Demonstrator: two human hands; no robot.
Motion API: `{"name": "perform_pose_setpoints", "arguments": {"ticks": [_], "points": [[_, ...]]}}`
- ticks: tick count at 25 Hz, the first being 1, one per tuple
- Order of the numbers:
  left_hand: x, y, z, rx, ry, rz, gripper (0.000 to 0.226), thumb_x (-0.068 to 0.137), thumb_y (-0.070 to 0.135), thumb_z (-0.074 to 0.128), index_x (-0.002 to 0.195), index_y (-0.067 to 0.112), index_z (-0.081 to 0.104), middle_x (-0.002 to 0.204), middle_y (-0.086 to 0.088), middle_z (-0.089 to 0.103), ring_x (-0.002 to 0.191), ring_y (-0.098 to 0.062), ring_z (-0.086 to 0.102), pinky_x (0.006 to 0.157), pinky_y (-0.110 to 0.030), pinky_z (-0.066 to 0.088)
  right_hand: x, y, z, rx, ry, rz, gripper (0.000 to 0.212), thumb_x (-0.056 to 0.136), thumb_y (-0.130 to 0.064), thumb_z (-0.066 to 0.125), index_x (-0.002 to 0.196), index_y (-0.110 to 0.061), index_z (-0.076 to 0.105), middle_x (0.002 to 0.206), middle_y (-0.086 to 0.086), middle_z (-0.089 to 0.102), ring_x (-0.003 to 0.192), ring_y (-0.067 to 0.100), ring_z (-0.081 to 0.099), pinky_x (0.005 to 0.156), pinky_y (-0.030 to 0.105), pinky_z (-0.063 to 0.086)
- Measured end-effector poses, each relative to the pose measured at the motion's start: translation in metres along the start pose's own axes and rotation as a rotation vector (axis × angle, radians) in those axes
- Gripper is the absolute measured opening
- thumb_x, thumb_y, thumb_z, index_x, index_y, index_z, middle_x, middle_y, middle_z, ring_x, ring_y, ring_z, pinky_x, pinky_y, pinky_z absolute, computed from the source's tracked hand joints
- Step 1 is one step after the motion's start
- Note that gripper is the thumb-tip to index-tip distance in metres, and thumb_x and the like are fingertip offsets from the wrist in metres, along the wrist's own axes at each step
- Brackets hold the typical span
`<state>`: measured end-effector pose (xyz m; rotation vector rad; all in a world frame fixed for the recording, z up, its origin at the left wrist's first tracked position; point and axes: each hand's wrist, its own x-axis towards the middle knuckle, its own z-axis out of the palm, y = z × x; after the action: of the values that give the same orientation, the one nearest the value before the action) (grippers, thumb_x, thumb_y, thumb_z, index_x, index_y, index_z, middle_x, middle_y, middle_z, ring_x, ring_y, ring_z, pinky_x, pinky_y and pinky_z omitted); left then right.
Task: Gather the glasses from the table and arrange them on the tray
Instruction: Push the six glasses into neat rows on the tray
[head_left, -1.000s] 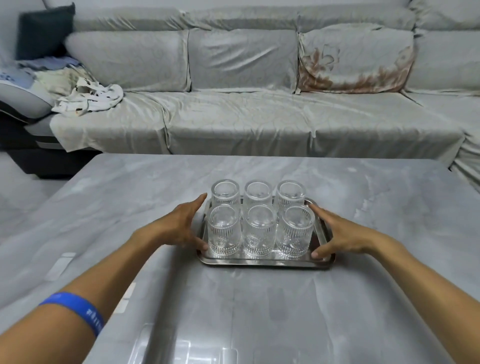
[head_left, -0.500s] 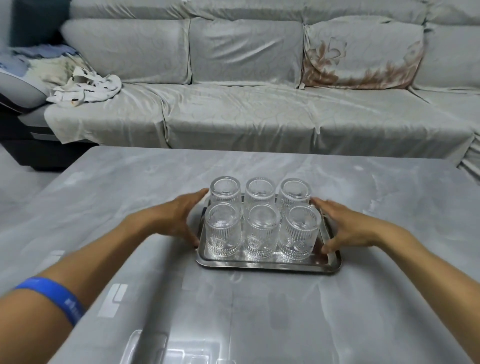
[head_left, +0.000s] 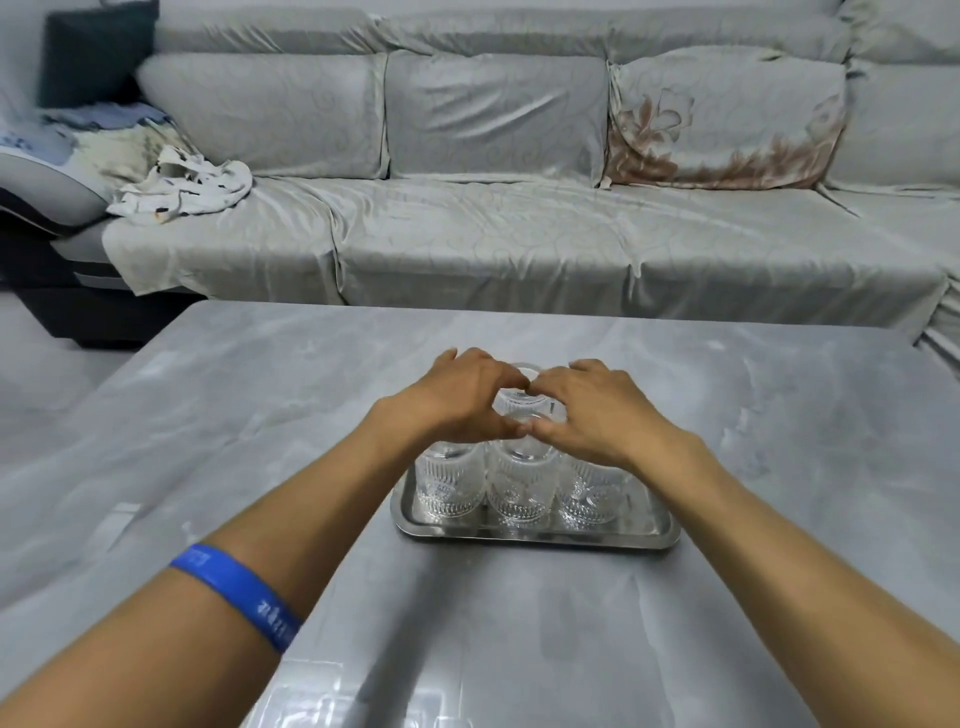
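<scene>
- Two hands, left hand (head_left: 462, 402) and right hand (head_left: 597, 415), curl loosely over the back-row glasses (head_left: 522, 402); whether they grip is unclear.
- Steel tray (head_left: 535, 535) sits mid-tabletop (head_left: 260, 415).

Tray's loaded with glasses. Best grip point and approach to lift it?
Grip the tray by its two short ends, one of the hands from each side, fingers under the raised rim. The upright glasses fill its middle, so a level two-sided hold probably suits.
</scene>
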<state>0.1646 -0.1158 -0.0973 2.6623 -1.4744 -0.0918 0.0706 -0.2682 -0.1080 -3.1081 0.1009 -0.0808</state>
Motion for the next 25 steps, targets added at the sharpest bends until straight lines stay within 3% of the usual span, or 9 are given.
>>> {"name": "perform_pose_setpoints", "arguments": {"ticks": [4,7,10,13,17,18,21,23,25], "points": [[-0.006,-0.002,-0.001,-0.173,0.056,0.027,0.056,0.081,0.047,0.067,0.130,0.023,0.058,0.133,-0.002,0.062,0.123,-0.024,0.054,0.100,-0.042,0.042,-0.005,0.008,0.006,0.178,0.062,0.002,0.054,0.085,-0.057,0.051,0.131,-0.030,0.054,0.142,-0.006,0.053,0.134,0.026,0.037,0.106,0.043,0.033],[-0.037,-0.032,0.000,-0.383,0.181,-0.101,0.070,0.076,0.047,0.073,0.137,0.023,0.049,0.147,0.001,0.048,0.136,-0.018,0.040,0.113,-0.037,0.031,-0.030,0.051,0.005,0.403,0.180,0.073,0.060,0.081,-0.061,0.056,0.132,-0.031,0.052,0.145,-0.005,0.048,0.134,0.020,0.039,0.109,0.039,0.031],[-0.078,-0.066,0.014,-0.540,0.124,-0.229,0.072,0.075,0.046,0.075,0.138,0.028,0.048,0.149,0.006,0.043,0.133,-0.004,0.037,0.108,-0.023,0.025,-0.062,0.086,0.014,0.620,0.086,0.172,0.064,0.077,-0.063,0.060,0.134,-0.035,0.051,0.142,-0.012,0.050,0.130,0.011,0.045,0.105,0.031,0.034],[-0.088,-0.065,0.031,-0.667,0.066,-0.204,0.069,0.073,0.054,0.064,0.135,0.027,0.051,0.140,0.013,0.049,0.130,-0.005,0.043,0.102,-0.019,0.028,-0.070,0.083,0.034,0.856,0.003,0.156,0.061,0.076,-0.060,0.057,0.131,-0.034,0.056,0.136,-0.014,0.057,0.127,0.003,0.048,0.109,0.031,0.036],[-0.084,-0.070,0.036,-0.849,0.157,-0.306,0.076,0.074,0.055,0.067,0.141,0.028,0.042,0.139,0.016,0.046,0.128,-0.003,0.041,0.106,-0.030,0.032,-0.063,0.077,0.049,1.175,0.163,0.373,0.035,0.091,-0.049,0.051,0.121,-0.030,0.058,0.116,-0.019,0.066,0.119,0.008,0.056,0.085,0.017,0.046],[-0.083,-0.071,0.040,-1.027,0.198,-0.360,0.071,0.081,0.053,0.061,0.143,0.027,0.039,0.143,0.013,0.044,0.132,-0.005,0.039,0.110,-0.034,0.031,-0.061,0.072,0.052,1.367,0.230,0.471,0.035,0.096,-0.045,0.045,0.124,-0.027,0.056,0.119,-0.016,0.067,0.119,0.013,0.057,0.084,0.017,0.048],[-0.074,-0.048,0.057,-1.443,0.348,-0.512,0.053,0.096,0.049,0.036,0.141,0.022,0.042,0.143,0.007,0.049,0.134,-0.009,0.043,0.110,-0.031,0.034,-0.050,0.049,0.065,1.692,0.301,0.620,0.054,0.100,-0.048,0.029,0.139,-0.015,0.046,0.143,0.004,0.051,0.129,0.023,0.050,0.108,0.039,0.039],[-0.065,-0.024,0.069,-1.550,0.370,-0.560,0.046,0.098,0.050,0.030,0.118,0.024,0.062,0.117,0.010,0.071,0.111,-0.005,0.063,0.091,-0.023,0.048,-0.043,0.030,0.073,1.730,0.330,0.635,0.053,0.099,-0.049,0.028,0.128,-0.015,0.058,0.133,0.013,0.061,0.121,0.029,0.057,0.107,0.049,0.041],[-0.056,-0.010,0.075,-1.562,0.418,-0.640,0.048,0.097,0.054,0.031,0.103,0.025,0.069,0.107,0.002,0.075,0.104,-0.014,0.068,0.090,-0.032,0.051,-0.039,0.019,0.075,1.736,0.414,0.664,0.049,0.099,-0.046,0.032,0.115,-0.015,0.065,0.120,0.018,0.068,0.114,0.035,0.061,0.102,0.053,0.045]]}}
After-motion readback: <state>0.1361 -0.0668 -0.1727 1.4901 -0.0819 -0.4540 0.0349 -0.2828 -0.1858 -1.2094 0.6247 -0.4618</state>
